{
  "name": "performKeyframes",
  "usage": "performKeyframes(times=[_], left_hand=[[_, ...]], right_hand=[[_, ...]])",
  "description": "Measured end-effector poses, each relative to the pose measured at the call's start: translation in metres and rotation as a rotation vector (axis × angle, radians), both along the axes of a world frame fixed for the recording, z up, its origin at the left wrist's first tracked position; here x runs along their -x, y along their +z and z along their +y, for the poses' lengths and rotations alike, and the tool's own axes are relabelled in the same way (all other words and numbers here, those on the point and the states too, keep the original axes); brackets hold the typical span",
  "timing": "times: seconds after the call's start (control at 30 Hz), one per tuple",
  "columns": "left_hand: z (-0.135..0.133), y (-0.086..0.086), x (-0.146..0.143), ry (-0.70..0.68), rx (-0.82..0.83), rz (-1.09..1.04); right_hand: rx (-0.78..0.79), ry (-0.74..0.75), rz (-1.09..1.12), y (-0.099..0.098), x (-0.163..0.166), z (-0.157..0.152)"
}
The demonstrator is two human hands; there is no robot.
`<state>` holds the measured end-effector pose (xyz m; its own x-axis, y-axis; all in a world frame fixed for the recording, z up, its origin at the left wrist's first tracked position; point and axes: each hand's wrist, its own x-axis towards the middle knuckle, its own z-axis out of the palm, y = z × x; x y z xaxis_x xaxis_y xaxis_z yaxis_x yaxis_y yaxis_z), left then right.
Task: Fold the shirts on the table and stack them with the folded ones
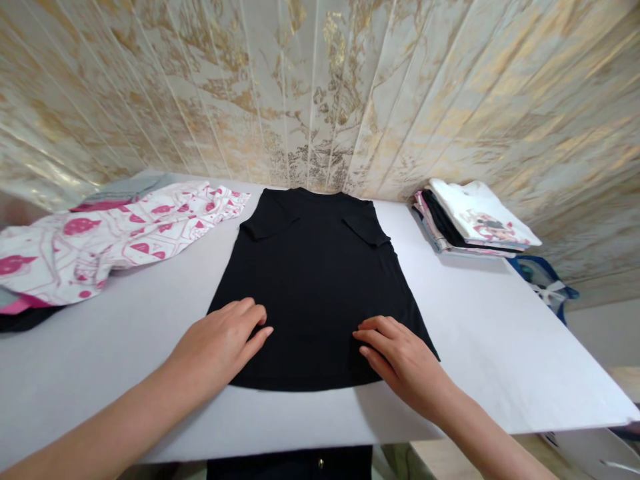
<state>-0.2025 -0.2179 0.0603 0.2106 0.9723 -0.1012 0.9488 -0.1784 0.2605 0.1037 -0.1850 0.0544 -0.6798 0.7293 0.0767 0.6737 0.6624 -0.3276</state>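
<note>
Left hand (220, 341), right hand (400, 360) — on shirt (315, 267)

Saw flat solid-black cloth shirt (315, 280), unpatterned. Logged plain white flat tabletop (500, 333). Marked crumpled white fabric garment (100, 240) with pink printed motifs all over. Spotted folded white cotton tee (480, 213) with small pink-and-dark print. Noted ribbed cream wall panels (320, 87) with gold marble-like veining. Caught blue-and-white soft item (539, 275), partly hidden.
</note>
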Motion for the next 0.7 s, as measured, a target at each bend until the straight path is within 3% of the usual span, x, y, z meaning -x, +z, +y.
performKeyframes(times=[0.13, 0.23, 0.4, 0.47, 0.63, 0.7], left_hand=[[0.014, -0.004, -0.036, -0.174, -0.083, -0.096], [0.004, -0.008, -0.045, -0.264, -0.032, -0.157], [-0.022, 0.000, -0.024, -0.254, 0.119, -0.255], [-0.018, 0.004, -0.021, -0.245, 0.161, -0.265], [0.008, 0.000, -0.030, -0.206, -0.003, -0.210], [0.009, -0.002, -0.028, -0.222, 0.016, -0.223]], right_hand=[[-0.015, 0.070, 0.051, -0.006, 0.028, 0.001], [0.027, 0.117, 0.078, -0.007, 0.033, -0.006], [0.108, 0.105, 0.102, 0.001, 0.008, -0.016], [0.085, 0.081, 0.115, 0.000, 0.005, -0.013], [-0.077, 0.023, 0.092, -0.014, 0.011, -0.001], [-0.092, 0.013, 0.073, -0.018, 0.005, -0.002]])
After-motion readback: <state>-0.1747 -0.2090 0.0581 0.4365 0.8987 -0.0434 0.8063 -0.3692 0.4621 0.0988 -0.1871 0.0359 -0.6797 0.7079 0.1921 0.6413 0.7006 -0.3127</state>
